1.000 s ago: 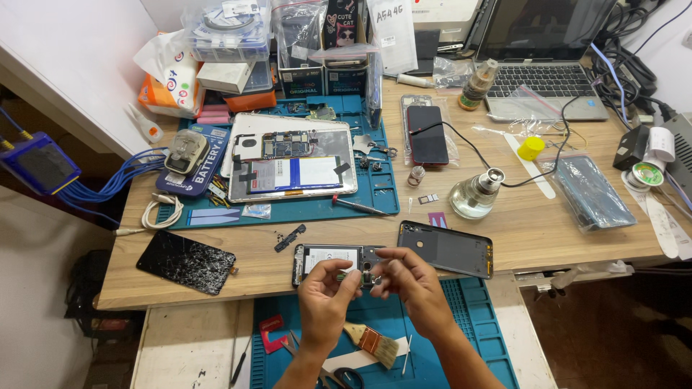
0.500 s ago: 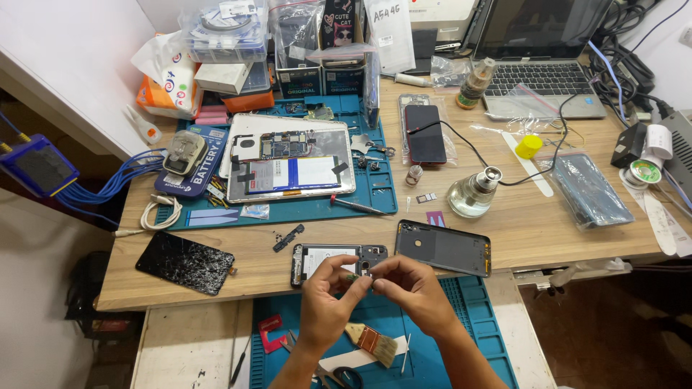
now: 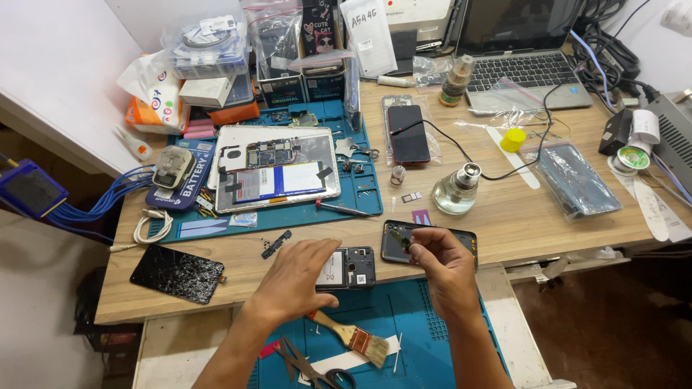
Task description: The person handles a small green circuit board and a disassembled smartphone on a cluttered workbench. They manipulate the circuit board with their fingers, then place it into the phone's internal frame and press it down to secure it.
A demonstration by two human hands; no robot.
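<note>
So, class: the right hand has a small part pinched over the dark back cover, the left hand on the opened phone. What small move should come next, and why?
Probably set the small part down on the wooden table beside the back cover. The right hand pinches it just above that cover, while the left hand lies over the opened phone, so both hands are occupied.

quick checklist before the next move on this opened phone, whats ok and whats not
1. Opened phone steadied: ok, the left hand lies over it on the wooden table.
2. Small part gripped: ok, the right hand pinches a small greenish piece in its fingers.
3. Back cover within reach: ok, it lies flat beside the phone, under the right hand.
4. Brush and scissors nearby: ok, both on the blue mat below the hands.
5. Screwdriver to hand: ok, on the upper mat's edge.
6. All screws out of the phone: cannot tell, too small to see.
</note>
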